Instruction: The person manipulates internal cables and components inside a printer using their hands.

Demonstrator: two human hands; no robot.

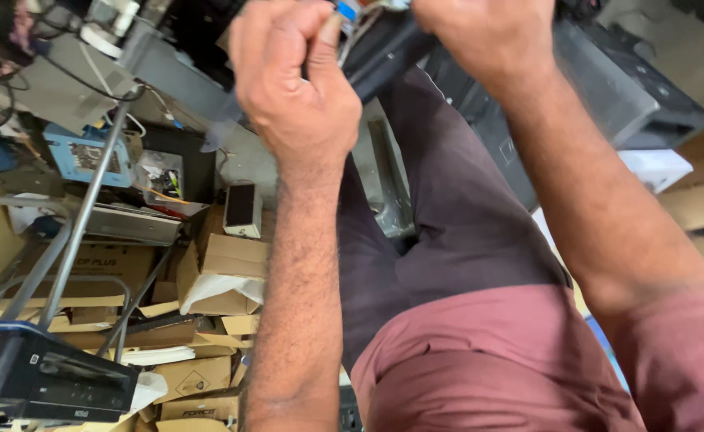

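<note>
A black part (380, 56), long and dark, is gripped near the top of the view, between the two raised hands. The left hand (292, 88) is curled into a fist, its fingers clamped around the part's near end. The right hand (480, 32) is cut by the top edge, so whether it is closed on the part cannot be told. A small blue piece (346, 10) is seen just beside the left thumb (its kind cannot be made out).

Below the arms, dark trousers (448, 200) and a maroon shirt (496, 360) fill the middle. A black printer (632, 96) is set to the right, close behind the right forearm.

On the left, the floor is covered by cardboard boxes (216, 272); most are flattened or lying open, and white paper is seen spilling from one. A small white device with a dark face (242, 210) is stood among them. A blue box (84, 156) is lodged further up among cables. A grey metal stand (80, 216) is slanted across the boxes, and another black printer (40, 376) is placed at the lower left corner.
</note>
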